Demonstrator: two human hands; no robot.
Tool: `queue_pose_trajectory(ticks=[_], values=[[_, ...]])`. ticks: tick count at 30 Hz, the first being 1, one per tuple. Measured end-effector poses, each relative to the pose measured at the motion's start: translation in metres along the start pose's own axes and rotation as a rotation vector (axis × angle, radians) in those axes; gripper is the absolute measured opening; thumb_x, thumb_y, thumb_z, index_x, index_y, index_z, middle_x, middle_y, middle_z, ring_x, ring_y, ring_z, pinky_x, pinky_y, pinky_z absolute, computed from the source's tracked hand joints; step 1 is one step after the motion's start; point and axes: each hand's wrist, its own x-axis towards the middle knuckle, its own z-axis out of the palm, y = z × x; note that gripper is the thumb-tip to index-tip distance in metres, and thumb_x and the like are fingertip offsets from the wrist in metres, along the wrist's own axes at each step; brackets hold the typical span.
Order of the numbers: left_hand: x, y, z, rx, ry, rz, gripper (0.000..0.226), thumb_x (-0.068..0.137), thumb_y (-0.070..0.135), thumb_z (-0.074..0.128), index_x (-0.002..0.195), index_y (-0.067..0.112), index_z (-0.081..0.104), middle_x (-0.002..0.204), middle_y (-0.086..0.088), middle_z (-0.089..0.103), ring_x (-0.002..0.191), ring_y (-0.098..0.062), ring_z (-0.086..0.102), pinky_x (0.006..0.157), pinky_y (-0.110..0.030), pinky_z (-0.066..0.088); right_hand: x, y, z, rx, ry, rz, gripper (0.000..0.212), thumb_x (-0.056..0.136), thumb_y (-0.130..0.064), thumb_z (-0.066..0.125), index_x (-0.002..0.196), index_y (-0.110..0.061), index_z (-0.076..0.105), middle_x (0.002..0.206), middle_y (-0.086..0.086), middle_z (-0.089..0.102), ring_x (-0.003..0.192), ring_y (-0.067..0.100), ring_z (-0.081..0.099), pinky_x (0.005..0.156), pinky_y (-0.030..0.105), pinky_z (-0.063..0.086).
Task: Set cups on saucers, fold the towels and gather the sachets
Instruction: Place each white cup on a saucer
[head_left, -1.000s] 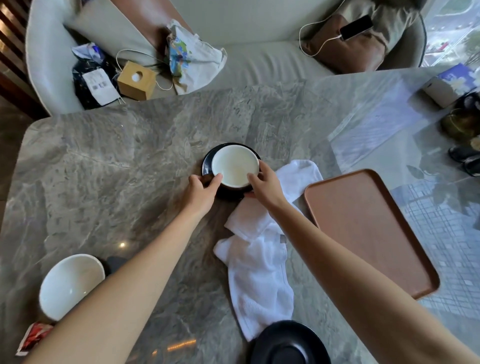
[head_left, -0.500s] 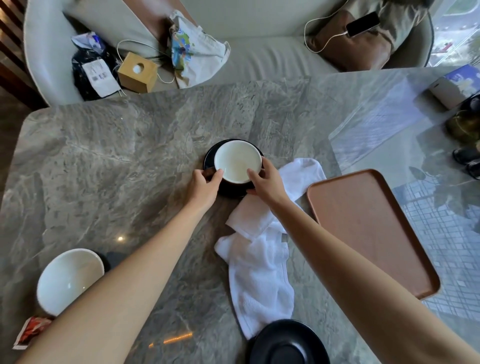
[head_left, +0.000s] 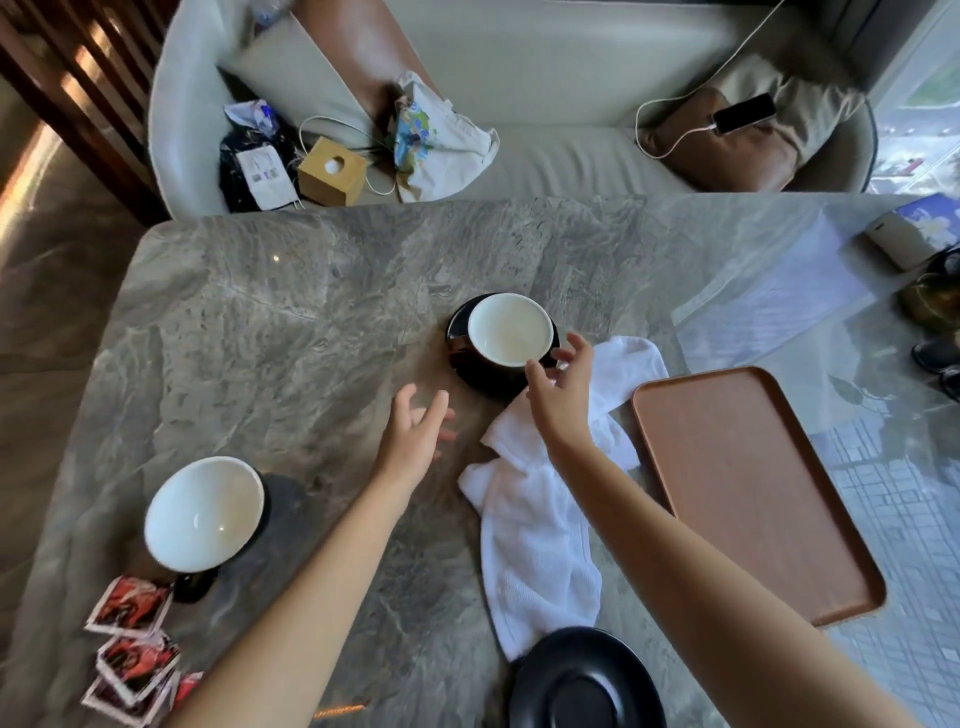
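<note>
A black cup with a white inside (head_left: 510, 332) stands on a black saucer (head_left: 493, 382) at the table's middle. My right hand (head_left: 563, 397) hovers open just beside the cup's near right rim, fingers spread. My left hand (head_left: 415, 434) is open and apart from the cup, lower left of it. A crumpled white towel (head_left: 540, 525) lies under my right forearm. A second cup (head_left: 203, 512) sits at the near left, directly on the table. An empty black saucer (head_left: 587, 680) is at the near edge. Red sachets (head_left: 132, 647) lie at the lower left.
A brown tray (head_left: 753, 488) lies to the right of the towel. The marble table (head_left: 291, 332) has a sofa (head_left: 545, 104) behind it with a wooden tissue box (head_left: 331, 170), bags and a phone (head_left: 744, 113). Boxes and dark objects sit at the far right edge.
Both hands have let go of the cup on its saucer. My left hand drew back toward me; my right hand lifted slightly off the rim. The camera tilted, showing the sachets.
</note>
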Motion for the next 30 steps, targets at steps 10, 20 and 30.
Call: queue_pose_trajectory(ticks=[10,20,30], values=[[-0.082,-0.086,-0.085,-0.409,0.327,-0.169,0.022,0.095,0.027,0.047,0.113,0.017,0.050,0.115,-0.010,0.059,0.096,-0.021,0.057,0.064,-0.027,0.044,-0.107,0.020,0.061,-0.174,-0.551,0.070,0.045,0.089,-0.007,0.055,0.130,-0.016,0.039,0.109,0.009,0.052,0.077,0.021,0.057,0.057,0.033,0.049],[-0.105,-0.115,-0.150,-0.648,0.517,-0.227,0.034,0.095,0.018,0.047,0.126,0.004,0.047,0.126,-0.017,0.055,0.106,-0.025,0.057,0.093,-0.037,0.042,-0.167,0.004,0.139,-0.358,-0.845,0.067,0.043,0.094,-0.017,0.052,0.136,-0.015,0.041,0.136,0.009,0.051,0.087,0.025,0.067,0.059,0.017,0.047],[-0.098,-0.118,-0.168,-0.728,0.610,-0.189,0.044,0.093,0.015,0.051,0.133,0.003,0.036,0.133,-0.014,0.052,0.119,-0.029,0.054,0.098,-0.033,0.041,-0.180,0.006,0.171,-0.494,-0.867,0.063,0.054,0.085,-0.009,0.057,0.134,-0.018,0.037,0.134,0.009,0.050,0.090,0.035,0.069,0.076,0.045,0.056]])
